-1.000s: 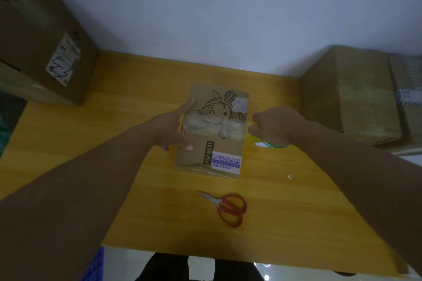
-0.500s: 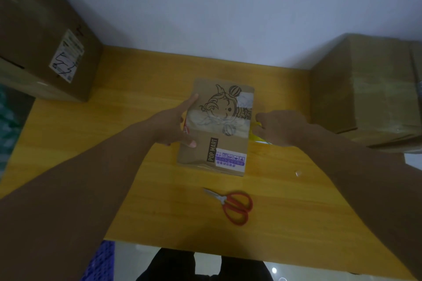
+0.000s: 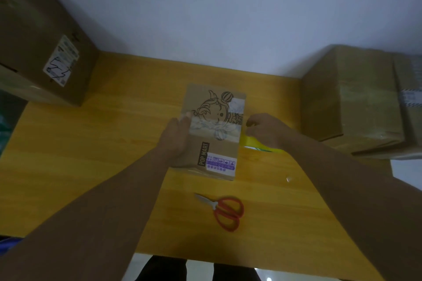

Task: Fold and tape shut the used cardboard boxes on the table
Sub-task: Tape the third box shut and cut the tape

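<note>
A small brown POP MART box with a cartoon drawing lies flat in the middle of the yellow wooden table. A strip of clear tape runs across its top from left to right. My left hand lies flat along the box's left side, fingertips pressing on the tape's end. My right hand is curled at the box's right edge and grips a yellow tape roll, most of which is hidden under the hand.
Red-handled scissors lie near the table's front edge. A large cardboard box stands at the back left, another large box at the right. A small clear scrap lies right of the scissors.
My left hand has gone from holding the box's left edge, thumb on top, to lying flat along that side. My right hand stays at the right edge with the roll.
</note>
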